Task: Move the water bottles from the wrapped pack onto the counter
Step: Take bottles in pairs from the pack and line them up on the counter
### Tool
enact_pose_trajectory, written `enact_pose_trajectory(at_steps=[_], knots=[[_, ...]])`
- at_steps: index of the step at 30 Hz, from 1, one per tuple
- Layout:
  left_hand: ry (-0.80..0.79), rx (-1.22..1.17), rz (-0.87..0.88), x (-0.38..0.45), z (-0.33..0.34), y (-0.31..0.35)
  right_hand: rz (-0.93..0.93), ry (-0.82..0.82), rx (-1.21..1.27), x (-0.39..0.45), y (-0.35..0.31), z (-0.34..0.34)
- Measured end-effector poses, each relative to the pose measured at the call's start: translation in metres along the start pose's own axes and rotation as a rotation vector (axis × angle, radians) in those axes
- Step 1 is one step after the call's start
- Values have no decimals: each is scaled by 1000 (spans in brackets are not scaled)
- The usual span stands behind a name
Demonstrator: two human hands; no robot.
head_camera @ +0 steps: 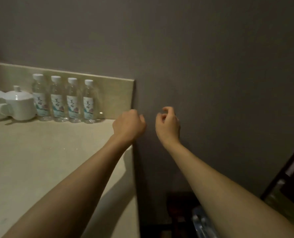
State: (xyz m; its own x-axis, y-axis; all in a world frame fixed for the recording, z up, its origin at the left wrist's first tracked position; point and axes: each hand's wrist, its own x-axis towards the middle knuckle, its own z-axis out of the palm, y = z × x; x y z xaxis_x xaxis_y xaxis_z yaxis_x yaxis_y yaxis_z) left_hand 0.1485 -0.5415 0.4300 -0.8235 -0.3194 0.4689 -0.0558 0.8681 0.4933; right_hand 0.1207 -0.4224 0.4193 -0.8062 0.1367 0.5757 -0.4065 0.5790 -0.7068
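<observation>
Several clear water bottles [72, 100] with white caps and pale labels stand in a row against the backsplash at the back of the beige counter [48, 160]. My left hand [128, 125] hovers over the counter's right edge, fingers curled, holding nothing. My right hand [167, 125] hangs in the air just right of it, in front of the wall, fingers loosely curled and empty. The wrapped pack [200, 222] shows dimly on the floor at the bottom, partly hidden behind my right forearm.
Two white lidded cups [17, 103] sit at the counter's back left beside the bottles. A grey wall [211, 66] fills the right. Dark furniture [287, 182] stands at the lower right. The floor below the counter edge is dark.
</observation>
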Motion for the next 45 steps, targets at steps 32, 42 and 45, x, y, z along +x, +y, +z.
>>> enact_pose_trajectory(at_steps=[32,42,45], knots=[[-992,-276,190,-173,351,237,695,-26,-318,-68,392,-233],[-1297,-282,-19,-189,466,209,1002,-267,-338,-91,497,-196],[-1319,-287,-78,-199,486,209,1053,-315,-305,-91,516,-193]])
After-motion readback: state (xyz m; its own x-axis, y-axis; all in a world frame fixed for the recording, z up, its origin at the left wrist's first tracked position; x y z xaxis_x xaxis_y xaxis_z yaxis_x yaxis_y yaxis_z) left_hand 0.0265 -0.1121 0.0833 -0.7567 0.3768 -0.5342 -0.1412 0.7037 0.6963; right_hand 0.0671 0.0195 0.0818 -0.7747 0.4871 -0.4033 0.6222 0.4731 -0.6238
